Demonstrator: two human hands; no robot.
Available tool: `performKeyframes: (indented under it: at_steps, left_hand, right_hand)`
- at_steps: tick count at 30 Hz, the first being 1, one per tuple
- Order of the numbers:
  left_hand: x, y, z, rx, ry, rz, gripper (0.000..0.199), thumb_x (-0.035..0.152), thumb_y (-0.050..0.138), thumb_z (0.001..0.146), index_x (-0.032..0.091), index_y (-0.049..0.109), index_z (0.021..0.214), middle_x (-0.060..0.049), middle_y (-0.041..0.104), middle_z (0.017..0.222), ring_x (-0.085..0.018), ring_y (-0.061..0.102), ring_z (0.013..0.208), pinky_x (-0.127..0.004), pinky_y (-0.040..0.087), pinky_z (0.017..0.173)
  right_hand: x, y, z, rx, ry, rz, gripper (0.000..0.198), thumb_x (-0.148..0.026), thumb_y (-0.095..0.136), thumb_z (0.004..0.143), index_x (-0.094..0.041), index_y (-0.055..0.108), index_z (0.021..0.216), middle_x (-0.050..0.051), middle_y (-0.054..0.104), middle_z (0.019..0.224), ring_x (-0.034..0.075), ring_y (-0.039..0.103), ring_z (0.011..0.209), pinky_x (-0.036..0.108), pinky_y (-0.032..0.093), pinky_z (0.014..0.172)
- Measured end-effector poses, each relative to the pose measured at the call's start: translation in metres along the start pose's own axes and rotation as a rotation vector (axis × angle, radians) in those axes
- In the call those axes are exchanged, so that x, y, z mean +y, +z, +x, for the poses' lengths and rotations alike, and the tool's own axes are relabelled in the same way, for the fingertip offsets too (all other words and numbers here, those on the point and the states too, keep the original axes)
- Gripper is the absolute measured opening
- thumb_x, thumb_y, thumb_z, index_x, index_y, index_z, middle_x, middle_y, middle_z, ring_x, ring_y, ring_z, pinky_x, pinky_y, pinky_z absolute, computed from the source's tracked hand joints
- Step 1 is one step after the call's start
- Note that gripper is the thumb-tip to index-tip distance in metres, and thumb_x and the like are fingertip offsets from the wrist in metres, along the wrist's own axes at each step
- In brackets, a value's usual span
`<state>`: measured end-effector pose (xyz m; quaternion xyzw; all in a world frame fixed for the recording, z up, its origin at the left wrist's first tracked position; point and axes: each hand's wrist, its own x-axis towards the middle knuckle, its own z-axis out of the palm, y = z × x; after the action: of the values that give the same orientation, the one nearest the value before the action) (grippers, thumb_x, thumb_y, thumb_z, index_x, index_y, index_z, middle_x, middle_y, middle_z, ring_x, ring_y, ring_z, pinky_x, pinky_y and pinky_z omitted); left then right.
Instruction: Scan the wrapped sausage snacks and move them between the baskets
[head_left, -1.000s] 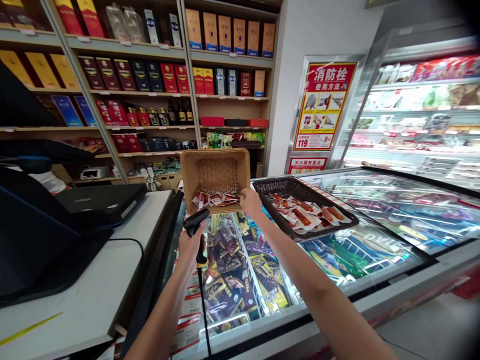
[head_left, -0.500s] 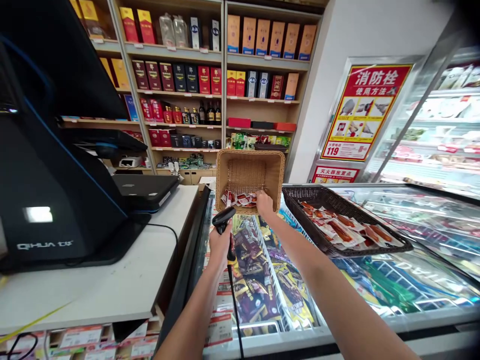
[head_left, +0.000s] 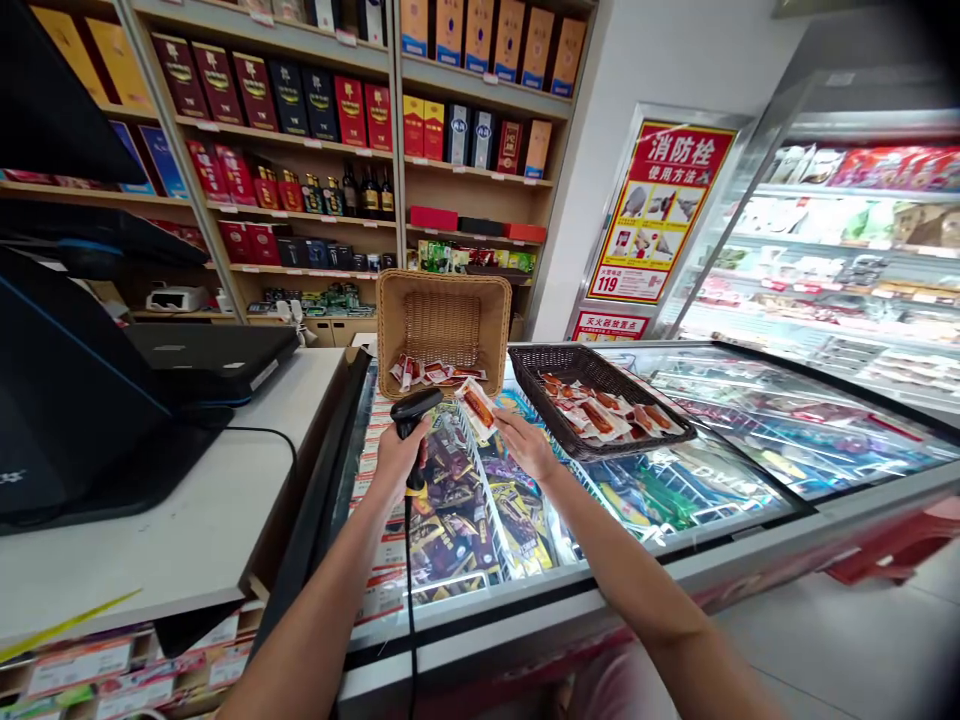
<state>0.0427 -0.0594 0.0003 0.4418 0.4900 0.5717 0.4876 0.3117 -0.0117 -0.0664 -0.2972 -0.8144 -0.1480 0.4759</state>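
Observation:
My left hand (head_left: 397,458) is wrapped round the handle of a black corded barcode scanner (head_left: 417,405), its head tilted up over the freezer top. Between the fingers of my right hand (head_left: 527,445) is a clear-wrapped sausage pack (head_left: 477,407), reddish brown inside. The pack is just right of the scanner head, apart from it. Behind both hands a light tan wicker basket (head_left: 390,330) lies tipped toward me, with several similar packs (head_left: 431,373) along its lower side. To the right, a dark brown wicker tray (head_left: 536,385) holds more sausage packs (head_left: 600,415).
The glass-topped freezer (head_left: 525,590) holds packaged frozen goods. On the left stands a white counter (head_left: 187,560) with a black checkout machine (head_left: 82,400). Shelves of boxed bottles (head_left: 330,150) line the back, and a refrigerated display (head_left: 840,240) is at the right.
My right hand has come out of the tan basket with a sausage pack and moved closer to the scanner. The view has turned to the right.

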Motion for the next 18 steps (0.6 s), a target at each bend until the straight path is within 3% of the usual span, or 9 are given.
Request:
performKeyframes:
  at_steps: [5, 11, 18]
  left_hand:
    - [0.006, -0.002, -0.003, -0.146, 0.025, 0.137, 0.054, 0.063, 0.086, 0.066, 0.020, 0.054, 0.067, 0.002, 0.056, 0.053, -0.010, 0.047, 0.040, -0.023, 0.034, 0.041]
    - [0.005, -0.001, 0.002, -0.112, 0.025, 0.149, 0.056, 0.062, 0.091, 0.059, 0.020, 0.056, 0.070, 0.002, 0.058, 0.055, -0.011, 0.049, 0.041, -0.025, 0.036, 0.040]
    - [0.010, 0.001, -0.003, -0.168, 0.062, 0.223, 0.052, 0.062, 0.086, 0.067, 0.021, 0.055, 0.066, 0.002, 0.055, 0.050, -0.011, 0.047, 0.040, -0.026, 0.036, 0.041]
  right_hand:
    - [0.004, -0.007, -0.003, 0.010, 0.052, 0.045, 0.035, -0.028, 0.046, 0.111, -0.023, 0.079, 0.120, 0.008, 0.079, 0.123, 0.018, 0.076, 0.118, 0.031, 0.064, 0.106]
    - [0.013, -0.007, -0.003, 0.044, 0.084, 0.109, 0.032, -0.027, 0.049, 0.110, -0.023, 0.080, 0.116, 0.010, 0.077, 0.129, 0.019, 0.074, 0.120, 0.034, 0.062, 0.110]
    - [0.017, -0.009, -0.002, 0.093, 0.146, 0.235, 0.029, -0.033, 0.053, 0.110, -0.023, 0.080, 0.115, 0.009, 0.077, 0.128, 0.019, 0.074, 0.120, 0.033, 0.062, 0.110]
